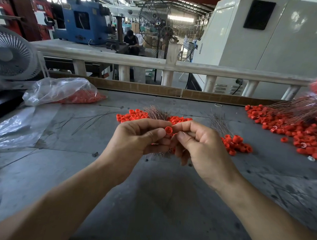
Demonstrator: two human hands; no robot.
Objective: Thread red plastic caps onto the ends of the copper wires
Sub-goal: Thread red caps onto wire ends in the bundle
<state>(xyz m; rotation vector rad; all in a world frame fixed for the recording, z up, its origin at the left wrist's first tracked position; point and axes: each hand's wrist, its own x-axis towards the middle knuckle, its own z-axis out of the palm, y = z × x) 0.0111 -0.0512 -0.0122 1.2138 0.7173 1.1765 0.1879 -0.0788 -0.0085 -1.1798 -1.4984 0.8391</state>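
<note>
Fingertips of the left hand (142,135) are pinching a red cap (168,130) between thumb and forefinger, open end facing up toward the camera, while the right hand (198,146) is curling its thumb and forefinger right against the cap's far side. Looks like it's feeding a wire in, but the strand is too fine to make out, so can't say for sure what it's gripping. Only one view here, from the head cam: a bundle of copper wires (157,112) is poking up behind the left fingers and out below the palm, so that hand seems to be holding the bunch too. Loose caps (130,116) are lying on the table (149,193) just behind the hands, a small clump (236,145) is sitting near the right hand, and a big pile (292,131) with wires in it is spreading out at far right. A bag (63,90) of caps is sitting at left. My guess: caps are light, hard and a bit slick, so pinch the sides; wires are thin and bendy, so hold close to the tip or they'll buckle.
</note>
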